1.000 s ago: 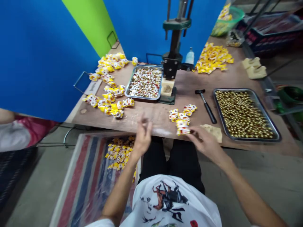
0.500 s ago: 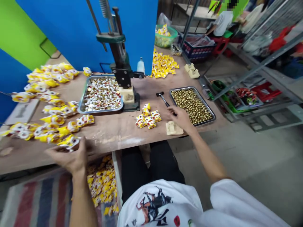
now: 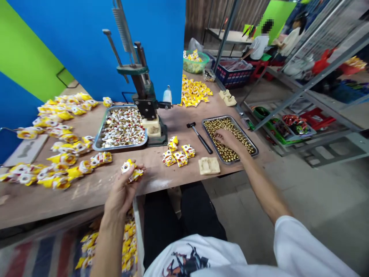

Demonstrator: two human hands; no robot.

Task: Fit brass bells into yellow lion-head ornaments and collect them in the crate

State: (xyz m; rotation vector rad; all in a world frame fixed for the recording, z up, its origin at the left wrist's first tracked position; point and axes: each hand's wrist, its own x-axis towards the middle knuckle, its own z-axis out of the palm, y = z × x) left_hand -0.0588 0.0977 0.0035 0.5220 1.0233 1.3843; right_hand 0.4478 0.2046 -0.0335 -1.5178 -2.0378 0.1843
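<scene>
My left hand (image 3: 125, 190) holds a small yellow-and-white plastic toy figure (image 3: 132, 171) with a painted eye above the table's front edge, thumb on top. My right hand (image 3: 227, 138) reaches into a metal tray (image 3: 256, 151) of small gold balls (image 3: 230, 127). Its fingers are curled down among the balls; whether one is pinched is hidden. Left of that tray lies a hammer (image 3: 203, 142) with a dark head and black grip. A cream-coloured mould block (image 3: 209, 166) sits just below it. Several similar toy figures (image 3: 180, 157) are grouped at mid-table.
A hand press (image 3: 147, 105) stands at the back beside a metal tray (image 3: 96, 144) of small white-and-red parts. Rows of yellow figures (image 3: 65, 157) cover the left side, with a yellow heap (image 3: 194, 92) behind. Metal shelving (image 3: 288, 100) rises at right. Two people sit far off.
My left hand has lifted a toy figure from the left rows and brought it rightward. My right hand has moved from the hammer's handle into the gold balls. The view has shifted slightly.
</scene>
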